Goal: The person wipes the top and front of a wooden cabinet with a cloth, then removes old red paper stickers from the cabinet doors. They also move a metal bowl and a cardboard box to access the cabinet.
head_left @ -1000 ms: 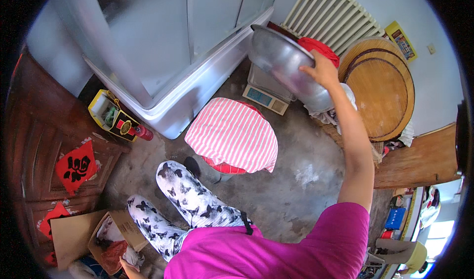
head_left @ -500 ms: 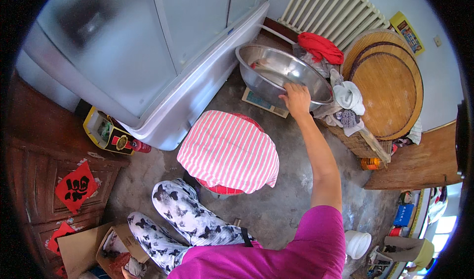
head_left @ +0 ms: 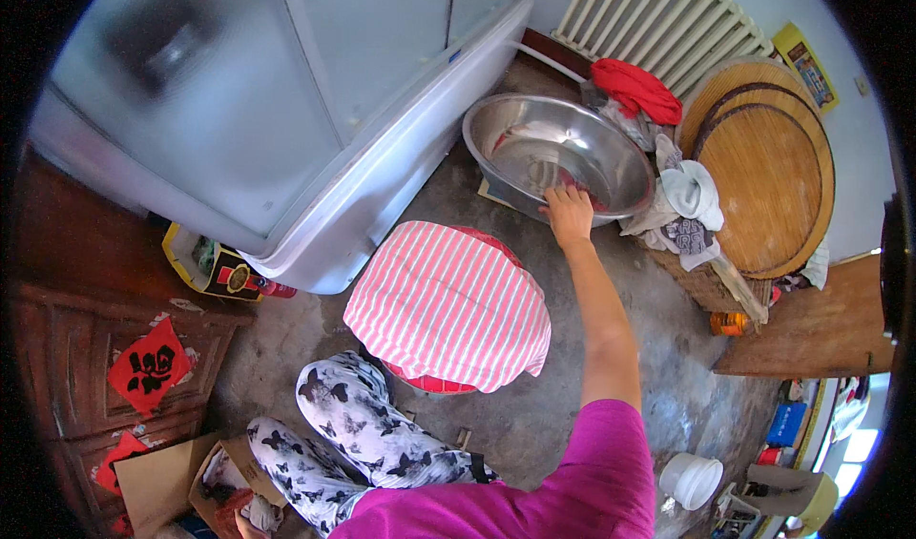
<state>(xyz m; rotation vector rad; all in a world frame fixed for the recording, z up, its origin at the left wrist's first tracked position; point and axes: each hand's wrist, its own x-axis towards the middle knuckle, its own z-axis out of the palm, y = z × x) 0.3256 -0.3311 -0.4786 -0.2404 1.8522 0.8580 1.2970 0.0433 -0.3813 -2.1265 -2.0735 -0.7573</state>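
Beyond a pink-and-white striped cloth (head_left: 448,300), a wide metal basin (head_left: 534,153) sits at the far side of the floor, right of centre, between a pale shower base (head_left: 401,153) on the left and a heap of rags (head_left: 692,196) on the right. The right hand (head_left: 571,218) reaches to its near rim, fingers bent over the edge and slightly apart; how firmly the thumb pinches cannot be told. The left hand (head_left: 250,528) is at the near left, beside a cardboard box (head_left: 157,487), mostly cut off, so its hold cannot be made out.

The basin looks thin-walled and stiff, probably light for its width but awkward in one hand, since gripping one side would let the other dip. Its polished metal may be slippery when wet. Two opposite points on the rim would give the steadiest hold.

Its underside is hidden, with only a corner of a pale flat object (head_left: 491,194) showing below; whether the basin rests on it is unclear. Reddish patches inside could be print or reflection. Beneath the striped cloth, only a red edge (head_left: 434,384) shows.
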